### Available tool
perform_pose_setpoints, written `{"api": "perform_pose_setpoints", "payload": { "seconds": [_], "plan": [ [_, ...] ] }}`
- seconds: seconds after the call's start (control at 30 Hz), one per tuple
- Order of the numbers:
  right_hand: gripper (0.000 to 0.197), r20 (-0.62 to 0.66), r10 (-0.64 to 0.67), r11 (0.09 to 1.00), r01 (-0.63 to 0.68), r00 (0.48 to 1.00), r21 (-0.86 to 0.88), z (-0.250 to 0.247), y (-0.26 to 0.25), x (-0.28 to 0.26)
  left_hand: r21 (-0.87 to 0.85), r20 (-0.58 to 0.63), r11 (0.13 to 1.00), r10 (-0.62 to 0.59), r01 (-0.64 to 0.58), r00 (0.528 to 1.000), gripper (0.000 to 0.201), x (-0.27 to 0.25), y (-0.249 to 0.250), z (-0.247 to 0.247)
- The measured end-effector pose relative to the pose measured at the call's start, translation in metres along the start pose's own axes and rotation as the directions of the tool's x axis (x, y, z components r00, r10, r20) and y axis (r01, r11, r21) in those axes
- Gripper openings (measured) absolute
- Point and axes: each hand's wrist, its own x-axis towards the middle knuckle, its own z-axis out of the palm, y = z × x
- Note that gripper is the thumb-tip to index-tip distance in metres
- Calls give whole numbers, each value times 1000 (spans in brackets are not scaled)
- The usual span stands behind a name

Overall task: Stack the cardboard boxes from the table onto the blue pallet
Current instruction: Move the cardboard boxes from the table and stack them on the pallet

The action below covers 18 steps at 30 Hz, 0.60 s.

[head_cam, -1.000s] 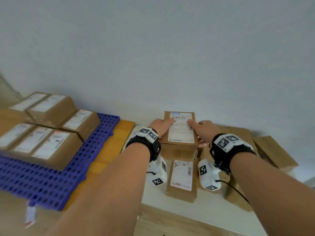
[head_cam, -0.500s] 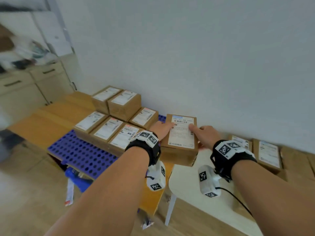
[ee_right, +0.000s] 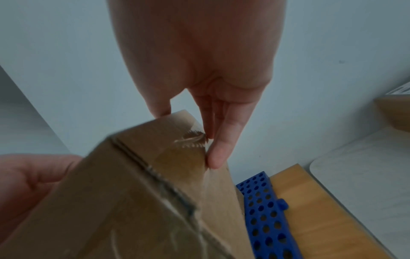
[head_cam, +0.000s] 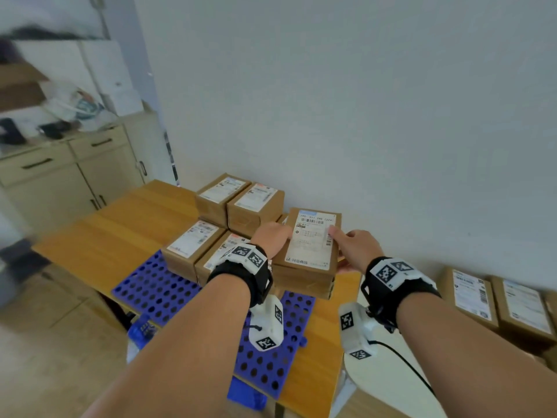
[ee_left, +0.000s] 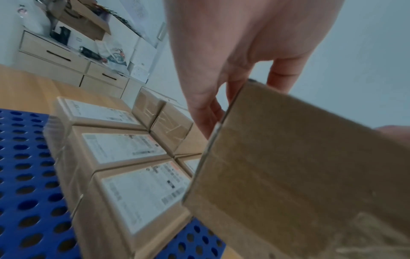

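Observation:
I hold a brown cardboard box (head_cam: 310, 245) with a white label on top between both hands, in the air above the blue pallet's (head_cam: 156, 291) right part. My left hand (head_cam: 272, 236) grips its left side, thumb on top. My right hand (head_cam: 354, 247) grips the right side. The left wrist view shows the box (ee_left: 299, 175) and my left hand (ee_left: 233, 70) beside several labelled boxes (ee_left: 133, 184) standing on the pallet (ee_left: 26, 192). From the right wrist, the box (ee_right: 144, 201) is seen with my right hand (ee_right: 199, 70) curled round its end.
Several boxes (head_cam: 193, 245) stand on the pallet, with two more (head_cam: 238, 200) stacked at the back by the wall. The pallet lies on a wooden platform (head_cam: 114, 236). At right, the white table (head_cam: 391, 396) bears more boxes (head_cam: 470, 294). A cabinet (head_cam: 60, 182) stands at far left.
Both hands have carried the box leftward from the white table to above the pallet. My view has swung left, bringing the cabinet into sight.

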Motion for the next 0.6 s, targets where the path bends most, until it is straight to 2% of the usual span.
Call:
{"api": "perform_pose_setpoints", "payload": {
  "seconds": [0.1,0.27,0.4,0.53,0.6],
  "plan": [
    [48,-14,4,1000,-4,1000,19,9,-9,23,53,17,998,13,-14,1000,25,23,5,-14],
    [49,-60,31,998,-27,998,63,20,-26,71,192,36,979,55,-61,998,12,65,23,-34],
    [47,-79,80,989,-69,994,127,24,-37,109,215,25,974,66,-70,998,16,104,38,-45],
    [45,-80,118,987,-108,990,117,28,-39,139,232,22,968,91,-94,996,18,138,42,-49],
    [45,-77,140,985,-131,987,115,33,-37,151,308,23,945,103,-105,994,20,148,39,-51]
  ]
}}
